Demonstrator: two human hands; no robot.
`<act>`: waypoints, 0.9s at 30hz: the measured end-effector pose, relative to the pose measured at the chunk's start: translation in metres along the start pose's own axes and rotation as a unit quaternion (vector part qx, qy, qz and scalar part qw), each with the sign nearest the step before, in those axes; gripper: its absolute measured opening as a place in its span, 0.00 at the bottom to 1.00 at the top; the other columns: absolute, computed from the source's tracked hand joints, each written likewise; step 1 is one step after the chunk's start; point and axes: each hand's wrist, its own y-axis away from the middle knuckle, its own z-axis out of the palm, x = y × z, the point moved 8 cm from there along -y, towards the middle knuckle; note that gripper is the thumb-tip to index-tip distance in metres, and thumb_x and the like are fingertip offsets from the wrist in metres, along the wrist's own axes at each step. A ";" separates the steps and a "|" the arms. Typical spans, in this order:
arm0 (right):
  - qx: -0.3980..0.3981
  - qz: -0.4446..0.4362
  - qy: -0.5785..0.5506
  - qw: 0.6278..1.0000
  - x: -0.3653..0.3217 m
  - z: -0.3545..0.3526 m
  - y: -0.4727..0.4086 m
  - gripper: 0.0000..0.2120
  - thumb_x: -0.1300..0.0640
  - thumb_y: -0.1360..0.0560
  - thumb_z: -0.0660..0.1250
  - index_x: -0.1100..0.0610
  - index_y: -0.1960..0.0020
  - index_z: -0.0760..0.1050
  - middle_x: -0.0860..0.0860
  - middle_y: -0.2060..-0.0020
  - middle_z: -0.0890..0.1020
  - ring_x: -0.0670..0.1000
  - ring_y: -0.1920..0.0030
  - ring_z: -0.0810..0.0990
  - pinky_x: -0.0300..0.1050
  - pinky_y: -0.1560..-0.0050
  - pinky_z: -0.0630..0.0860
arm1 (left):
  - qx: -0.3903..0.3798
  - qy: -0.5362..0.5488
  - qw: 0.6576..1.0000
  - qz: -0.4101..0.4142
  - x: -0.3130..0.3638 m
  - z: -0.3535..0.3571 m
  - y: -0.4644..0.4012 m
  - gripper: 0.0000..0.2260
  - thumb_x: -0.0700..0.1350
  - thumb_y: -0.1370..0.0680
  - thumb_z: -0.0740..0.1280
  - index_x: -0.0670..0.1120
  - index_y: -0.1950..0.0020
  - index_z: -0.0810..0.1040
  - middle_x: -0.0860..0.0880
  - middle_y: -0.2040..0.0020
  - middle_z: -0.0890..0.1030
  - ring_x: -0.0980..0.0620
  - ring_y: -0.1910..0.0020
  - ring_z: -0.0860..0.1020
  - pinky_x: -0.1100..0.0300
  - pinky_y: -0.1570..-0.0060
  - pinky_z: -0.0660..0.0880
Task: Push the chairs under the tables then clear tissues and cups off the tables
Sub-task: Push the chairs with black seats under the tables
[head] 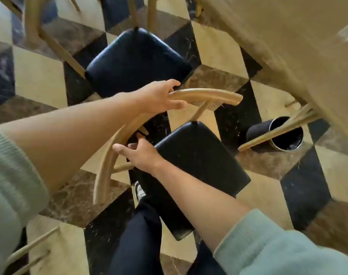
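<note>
My left hand (159,97) is wrapped over the far part of the curved wooden backrest (117,139) of the near chair (201,161), and my right hand (141,153) grips the same rail nearer to me. That chair stands on the checkered floor (38,76), left of the table (288,46), with a second dark-seated chair (137,60) just beyond it.

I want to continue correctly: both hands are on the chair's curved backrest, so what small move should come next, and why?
Probably push the chair forward, toward the table at upper right. Both the left hand and the right hand already grip its curved backrest, and its black seat stands fully out on the floor. Steer clear of the black bin under the table.
</note>
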 end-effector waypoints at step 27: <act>-0.055 0.089 0.075 0.992 0.057 -0.020 0.057 0.46 0.52 0.36 0.74 0.28 0.27 0.54 0.47 0.44 0.77 0.53 0.46 0.80 0.56 0.45 0.80 | 0.078 0.103 0.981 -0.147 -0.074 -0.024 0.024 0.13 0.50 0.20 0.69 0.48 0.41 0.71 0.47 0.52 0.79 0.49 0.60 0.83 0.56 0.71 0.79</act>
